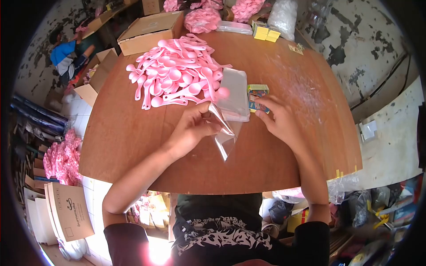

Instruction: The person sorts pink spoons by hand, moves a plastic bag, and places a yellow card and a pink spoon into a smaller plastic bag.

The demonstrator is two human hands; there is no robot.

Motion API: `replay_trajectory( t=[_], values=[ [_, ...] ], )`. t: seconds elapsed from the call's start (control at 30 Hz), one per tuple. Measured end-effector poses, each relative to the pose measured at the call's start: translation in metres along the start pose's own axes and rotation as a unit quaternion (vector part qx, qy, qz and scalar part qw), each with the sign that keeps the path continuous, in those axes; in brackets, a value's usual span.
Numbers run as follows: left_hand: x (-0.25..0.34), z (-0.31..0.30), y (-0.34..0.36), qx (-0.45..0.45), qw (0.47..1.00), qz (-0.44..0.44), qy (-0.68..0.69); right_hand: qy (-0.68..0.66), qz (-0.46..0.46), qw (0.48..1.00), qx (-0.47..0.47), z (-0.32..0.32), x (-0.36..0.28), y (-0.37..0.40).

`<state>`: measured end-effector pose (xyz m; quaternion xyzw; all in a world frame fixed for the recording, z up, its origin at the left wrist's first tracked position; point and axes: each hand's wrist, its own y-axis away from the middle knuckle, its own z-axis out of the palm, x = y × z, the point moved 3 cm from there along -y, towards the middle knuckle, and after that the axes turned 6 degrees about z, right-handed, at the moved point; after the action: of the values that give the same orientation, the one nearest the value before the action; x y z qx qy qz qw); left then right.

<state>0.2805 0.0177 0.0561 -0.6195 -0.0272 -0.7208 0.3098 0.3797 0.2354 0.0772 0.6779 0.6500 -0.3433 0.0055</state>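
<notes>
My left hand (191, 132) pinches a clear plastic bag (225, 141) between thumb and fingers, above the near half of the wooden table. The bag hangs tilted, its lower corner pointing toward me. My right hand (280, 119) reaches to a small stack of printed cards (256, 95), fingertips on its near right side, thumb and fingers apart. Between the hands lies a flat pile of clear plastic bags (235, 95). Left of that pile is a large heap of pink plastic spoons (177, 73); one spoon's bowl shows blurred through the edge of the plastic.
On the brown table (310, 146), a cardboard box (151, 31) stands at the back left. Yellow small boxes (266, 32) and bagged pink items (202, 20) line the back edge. A person (66, 55) sits at far left near an open carton (96, 75).
</notes>
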Motion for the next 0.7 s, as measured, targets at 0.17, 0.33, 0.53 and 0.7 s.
replay_trajectory(
  t=[0.17,0.33,0.53,0.7],
  values=[
    [0.002,-0.003,-0.011,0.042,0.996,-0.045,0.071,0.095,0.016,0.995,-0.006,0.011,0.026,0.005],
    [-0.009,-0.013,-0.008,0.045,0.988,-0.069,0.131,-0.001,0.068,0.998,0.001,0.014,0.042,0.003],
    [-0.017,-0.015,-0.005,0.095,0.989,-0.115,0.011,0.053,0.061,0.996,0.036,0.005,0.032,0.001],
    [-0.022,-0.016,-0.005,0.084,0.991,-0.098,-0.027,-0.193,0.107,0.955,0.196,-0.016,0.0,0.004]
  ],
)
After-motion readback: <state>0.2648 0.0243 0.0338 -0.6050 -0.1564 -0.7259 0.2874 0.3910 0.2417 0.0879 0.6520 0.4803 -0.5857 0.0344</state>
